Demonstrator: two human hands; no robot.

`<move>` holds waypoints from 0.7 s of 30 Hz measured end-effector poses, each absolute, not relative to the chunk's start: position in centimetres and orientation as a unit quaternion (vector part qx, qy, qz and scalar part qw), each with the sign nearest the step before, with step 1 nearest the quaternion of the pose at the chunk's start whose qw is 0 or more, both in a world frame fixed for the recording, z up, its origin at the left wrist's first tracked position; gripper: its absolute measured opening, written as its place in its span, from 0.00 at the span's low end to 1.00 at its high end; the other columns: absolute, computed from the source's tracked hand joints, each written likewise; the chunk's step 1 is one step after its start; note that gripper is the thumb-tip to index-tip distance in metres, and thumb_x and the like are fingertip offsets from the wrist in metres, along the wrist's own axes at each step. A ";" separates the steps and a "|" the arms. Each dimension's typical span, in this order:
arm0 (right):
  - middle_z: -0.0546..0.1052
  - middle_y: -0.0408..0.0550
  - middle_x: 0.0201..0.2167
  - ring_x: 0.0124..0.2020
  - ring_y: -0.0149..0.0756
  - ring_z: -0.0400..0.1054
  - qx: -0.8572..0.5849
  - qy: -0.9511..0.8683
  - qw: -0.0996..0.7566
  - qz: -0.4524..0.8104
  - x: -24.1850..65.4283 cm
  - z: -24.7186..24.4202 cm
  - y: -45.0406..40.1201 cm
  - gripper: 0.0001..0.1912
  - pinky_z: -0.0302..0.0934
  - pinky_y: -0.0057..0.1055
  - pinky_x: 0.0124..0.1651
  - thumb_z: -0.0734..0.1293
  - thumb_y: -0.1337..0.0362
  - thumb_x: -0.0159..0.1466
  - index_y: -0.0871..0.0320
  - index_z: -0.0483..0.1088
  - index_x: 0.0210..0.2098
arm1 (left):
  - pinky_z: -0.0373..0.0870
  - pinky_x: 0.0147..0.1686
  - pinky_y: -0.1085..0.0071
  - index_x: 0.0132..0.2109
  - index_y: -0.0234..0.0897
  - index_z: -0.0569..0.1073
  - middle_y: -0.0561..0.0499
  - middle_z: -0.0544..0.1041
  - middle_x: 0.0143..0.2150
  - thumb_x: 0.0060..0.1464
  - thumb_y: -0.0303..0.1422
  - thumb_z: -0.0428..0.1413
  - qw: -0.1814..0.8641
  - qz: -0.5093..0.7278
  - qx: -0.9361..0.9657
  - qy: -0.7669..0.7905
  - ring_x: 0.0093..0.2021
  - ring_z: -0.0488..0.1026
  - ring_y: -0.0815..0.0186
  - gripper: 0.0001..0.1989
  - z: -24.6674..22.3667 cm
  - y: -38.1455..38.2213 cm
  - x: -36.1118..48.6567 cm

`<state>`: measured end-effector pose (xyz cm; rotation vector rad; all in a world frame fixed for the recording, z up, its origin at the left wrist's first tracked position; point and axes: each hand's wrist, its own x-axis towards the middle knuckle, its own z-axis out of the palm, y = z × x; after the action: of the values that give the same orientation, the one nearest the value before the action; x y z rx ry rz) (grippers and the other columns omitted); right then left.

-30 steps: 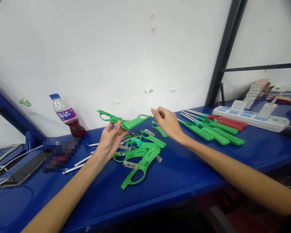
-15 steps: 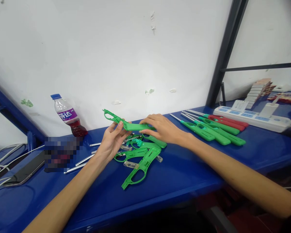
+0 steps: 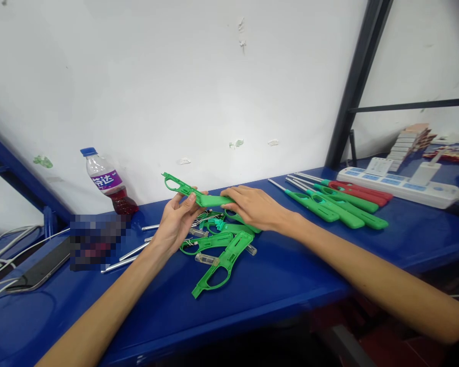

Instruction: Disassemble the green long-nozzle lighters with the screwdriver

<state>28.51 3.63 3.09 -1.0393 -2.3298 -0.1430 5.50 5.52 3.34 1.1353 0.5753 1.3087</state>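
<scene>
A green lighter casing (image 3: 211, 200) is held up over the table, its trigger loop pointing to the upper left. My left hand (image 3: 177, 220) pinches it near the middle between thumb and fingers. At its right end, my right hand (image 3: 258, 208) closes thumb and fingers round the handle and hides that end. Beneath both hands lies a pile of loose parts: green casing halves (image 3: 225, 265), clear fuel tanks (image 3: 207, 259) and thin wires. Several silver metal tubes (image 3: 123, 264) lie beside my left forearm.
Long-nosed green lighters (image 3: 342, 211) and red ones (image 3: 361, 191) lie to the right, before a white power strip (image 3: 398, 186). A blue-capped drink bottle (image 3: 107, 181) stands at the back left, near a phone (image 3: 42, 267) and white cables. A wall backs the blue table (image 3: 275, 285).
My right hand has shifted slightly down, and its fingers have closed further round the casing's right end. My left hand and the parts on the table look unchanged.
</scene>
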 end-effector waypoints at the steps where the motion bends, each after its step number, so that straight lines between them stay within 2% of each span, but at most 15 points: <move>1: 0.78 0.55 0.45 0.45 0.45 0.70 -0.390 -0.873 0.287 -0.054 28.5 3.1 3.7 0.21 0.60 0.39 0.45 0.52 0.51 0.77 0.57 0.68 0.54 | 0.73 0.54 0.65 0.46 0.33 0.75 0.45 0.83 0.45 0.48 0.33 0.73 0.612 0.567 0.490 0.251 0.47 0.81 0.61 0.21 3.3 5.5 5.5; 7: 0.78 0.56 0.46 0.44 0.45 0.70 -0.393 -0.874 0.282 -0.050 28.6 2.9 3.9 0.18 0.59 0.39 0.43 0.53 0.55 0.77 0.57 0.68 0.54 | 0.73 0.54 0.66 0.47 0.34 0.76 0.48 0.83 0.42 0.51 0.30 0.70 0.620 0.567 0.474 0.264 0.46 0.80 0.63 0.17 3.3 5.4 5.7; 11: 0.78 0.55 0.46 0.44 0.44 0.70 -0.395 -0.873 0.283 -0.049 28.6 2.9 3.9 0.20 0.59 0.38 0.42 0.52 0.53 0.77 0.56 0.67 0.54 | 0.75 0.51 0.66 0.48 0.34 0.77 0.48 0.82 0.41 0.53 0.29 0.68 0.628 0.562 0.464 0.272 0.44 0.80 0.64 0.16 3.3 5.5 5.7; 21: 0.77 0.54 0.43 0.42 0.43 0.69 -0.406 -0.863 0.296 -0.052 28.3 2.8 3.6 0.21 0.58 0.38 0.41 0.50 0.54 0.78 0.57 0.69 0.51 | 0.76 0.53 0.67 0.38 0.34 0.77 0.50 0.81 0.39 0.52 0.28 0.68 0.647 0.557 0.443 0.273 0.43 0.79 0.65 0.08 3.5 5.4 5.9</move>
<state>28.33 3.56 2.83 -1.0788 -2.2951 -0.1386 5.87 5.37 3.47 1.0079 0.6206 1.2680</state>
